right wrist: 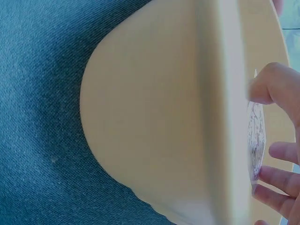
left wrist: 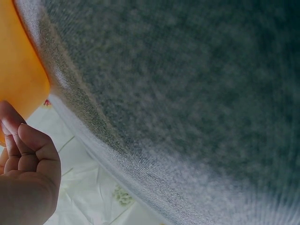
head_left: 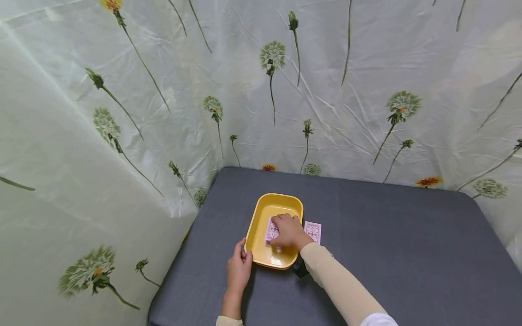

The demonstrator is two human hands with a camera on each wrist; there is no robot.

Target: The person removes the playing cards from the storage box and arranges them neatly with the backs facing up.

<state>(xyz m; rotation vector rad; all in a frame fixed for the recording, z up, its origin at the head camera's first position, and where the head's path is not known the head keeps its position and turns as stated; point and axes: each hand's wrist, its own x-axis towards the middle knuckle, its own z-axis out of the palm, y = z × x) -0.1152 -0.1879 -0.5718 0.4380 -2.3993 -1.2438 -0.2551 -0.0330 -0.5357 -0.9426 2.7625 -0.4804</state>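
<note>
A yellow tray (head_left: 281, 198) with rounded corners lies on the dark padded surface. My left hand (head_left: 238, 270) grips its near left rim between thumb and fingers; in the left wrist view, fingertips of that hand (left wrist: 30, 164) meet the orange-looking tray wall (left wrist: 23, 61). My right hand (head_left: 288, 232) reaches down inside the tray and holds a purple-and-white patterned playing card (head_left: 271, 230), partly hidden under the fingers. The right wrist view has the thumb near one end of the card (right wrist: 256, 136) and fingers at the other. A second patterned card (head_left: 312, 230) lies just right of the tray.
The dark grey padded surface (head_left: 391, 253) extends right of the tray. White cloth printed with dandelions (head_left: 326, 99) hangs behind and along the left side. A small black object (head_left: 300, 268) shows under my right wrist, beside the tray.
</note>
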